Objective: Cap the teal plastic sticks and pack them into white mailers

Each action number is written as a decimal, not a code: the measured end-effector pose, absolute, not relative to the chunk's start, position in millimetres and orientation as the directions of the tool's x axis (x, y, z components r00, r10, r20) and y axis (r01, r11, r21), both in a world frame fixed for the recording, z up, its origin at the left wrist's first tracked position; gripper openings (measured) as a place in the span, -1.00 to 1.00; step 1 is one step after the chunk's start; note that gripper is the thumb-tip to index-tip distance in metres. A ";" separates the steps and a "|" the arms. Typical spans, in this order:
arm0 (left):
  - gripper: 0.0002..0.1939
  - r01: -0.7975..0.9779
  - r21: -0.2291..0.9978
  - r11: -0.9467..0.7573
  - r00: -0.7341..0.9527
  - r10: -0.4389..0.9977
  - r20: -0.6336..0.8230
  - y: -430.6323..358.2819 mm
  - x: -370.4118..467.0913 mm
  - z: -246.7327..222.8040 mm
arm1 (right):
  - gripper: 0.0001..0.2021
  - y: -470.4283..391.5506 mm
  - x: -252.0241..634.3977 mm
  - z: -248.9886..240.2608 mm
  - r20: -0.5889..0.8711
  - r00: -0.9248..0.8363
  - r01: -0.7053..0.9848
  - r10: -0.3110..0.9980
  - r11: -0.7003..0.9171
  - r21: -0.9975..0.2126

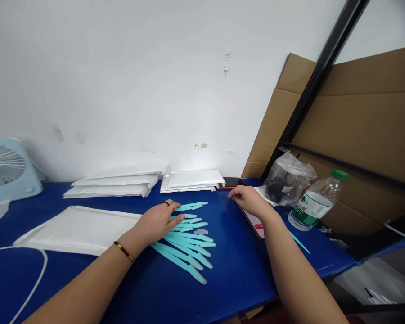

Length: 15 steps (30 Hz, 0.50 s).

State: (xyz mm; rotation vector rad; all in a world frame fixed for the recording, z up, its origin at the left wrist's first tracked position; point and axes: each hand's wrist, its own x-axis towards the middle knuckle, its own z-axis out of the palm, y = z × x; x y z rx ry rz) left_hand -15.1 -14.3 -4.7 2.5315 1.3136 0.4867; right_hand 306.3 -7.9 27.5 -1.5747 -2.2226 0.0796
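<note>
Several turquoise plastic sticks (pixel 185 258) with clear tips lie fanned out on the blue table (pixel 229 261). My left hand (pixel 160 220) rests on the upper left ends of the fan, its thumb and fingers apart; the stick ends beneath it are hidden. Over the right side of the table, my right hand (pixel 248 198) has its fingers curled together above the edge of a phone (pixel 256 225) with a lit screen. Whether anything is between those fingertips is too small to tell. A white padded envelope (pixel 77 229) lies left of my left hand.
Stacks of white envelopes (pixel 113 184) line the wall, with a dark device (pixel 232 182) beside them. A fan (pixel 6 171) and white cable are at the left. On the right are a bagged cup (pixel 285 180), a green-capped bottle (pixel 315 204), a turquoise stick (pixel 300 243) and cardboard (pixel 367 121).
</note>
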 end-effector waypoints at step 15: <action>-0.09 0.696 0.416 -0.586 0.647 0.763 -0.007 -18.3 -29.6 10.7 | -0.75 -4.5 246.5 -0.8 0.235 -0.538 0.687 0.810 0.582 -0.435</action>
